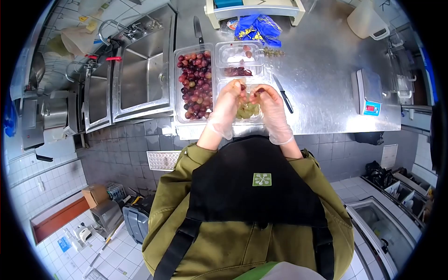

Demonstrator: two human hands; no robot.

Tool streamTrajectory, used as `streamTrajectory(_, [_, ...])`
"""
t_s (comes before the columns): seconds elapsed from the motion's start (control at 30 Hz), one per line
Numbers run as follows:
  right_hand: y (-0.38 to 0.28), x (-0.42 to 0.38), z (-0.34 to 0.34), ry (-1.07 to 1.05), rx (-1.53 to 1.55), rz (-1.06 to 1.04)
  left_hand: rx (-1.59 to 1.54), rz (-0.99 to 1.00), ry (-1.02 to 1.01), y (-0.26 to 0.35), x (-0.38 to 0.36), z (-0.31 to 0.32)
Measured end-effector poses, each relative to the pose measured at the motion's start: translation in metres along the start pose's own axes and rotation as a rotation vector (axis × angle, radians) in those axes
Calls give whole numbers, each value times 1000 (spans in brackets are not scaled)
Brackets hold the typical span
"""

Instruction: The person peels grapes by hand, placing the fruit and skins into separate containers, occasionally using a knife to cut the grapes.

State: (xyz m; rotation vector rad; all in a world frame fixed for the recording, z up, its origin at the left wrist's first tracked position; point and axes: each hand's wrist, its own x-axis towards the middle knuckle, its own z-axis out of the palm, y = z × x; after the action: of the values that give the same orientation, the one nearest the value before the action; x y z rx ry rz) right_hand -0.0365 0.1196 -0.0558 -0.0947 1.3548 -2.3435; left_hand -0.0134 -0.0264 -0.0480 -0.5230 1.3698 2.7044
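Both gloved hands are up over the near small tub (249, 116) on the steel bench (322, 88), working a grape between them. Left hand (227, 105) and right hand (269, 106) meet fingertip to fingertip just above the green grapes (247, 110) lying in that tub.

Grip state: the right hand pinches a dark red grape (261, 90) at its fingertips. The left hand is pinched narrow on something small right beside it, a stem or a green grape; I can't tell which.

My read on doing this well: keep the pinch light, twist rather than pull so the skin doesn't tear, and stay directly over the tub so anything dropped lands inside. Keep colours sorted: the big tray of red grapes (196, 84) sits touching the tub on the left, and the far tub (239, 58) holds only a few dark ones.

Pose: forearms come in from the near edge and converge. Wrists are raised off the bench, backs of the hands up, fingers curled down and inward. Elbows look tucked close to the apron.

A black-handled knife (283, 94) lies just right of the right hand, blade pointing far-left. Worth minding when the hand swings out. Scale (368, 93) is well apart on the right, sink (142, 65) on the left.
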Motion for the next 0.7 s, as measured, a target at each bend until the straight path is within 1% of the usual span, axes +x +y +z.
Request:
streamTrajectory(0.03, [0, -1, -3, -15, -9, -5, -29, -10, 65, -2, 3, -4])
streamTrajectory(0.13, [1, -2, -10, 8, -28, 21, 616, 319, 268, -6, 29, -19])
streamTrajectory(0.17, [2, -3, -10, 23, -31, 39, 763, 462, 404, -9, 41, -23])
streamTrajectory(0.27, [6, -3, -13, 12, -60, 77, 1184, 297, 481, 11, 60, -17])
streamTrajectory(0.3, [2, -3, -11, 20, -71, 94, 1293, 305, 436, 9, 69, -26])
streamTrajectory(0.37, [-8, -5, -3, 42, -90, 123, 1504, 449, 327, 0, 81, -47])
streamTrajectory(0.4, [-7, -5, -5, 39, -87, 115, 1608, 525, 267, 1, 82, -48])
streamTrajectory(0.43, [-5, -5, -7, 35, -82, 108, 1658, 431, 278, 1, 82, -47])
streamTrajectory(0.47, [-3, -5, -9, 31, -76, 100, 1604, 472, 261, -1, 80, -46])
streamTrajectory(0.53, [-6, -6, -8, 66, -89, 120, 1494, 548, 225, 16, 49, -13])
streamTrajectory(0.57, [-7, -7, -7, 83, -91, 117, 1355, 699, 73, 21, 36, -3])
streamTrajectory(0.67, [-10, -8, -7, 121, -156, 125, 1257, 794, -258, 34, 7, 26])
streamTrajectory(0.7, [-11, -8, -6, 133, -186, 130, 1288, 746, -279, 33, 1, 28])
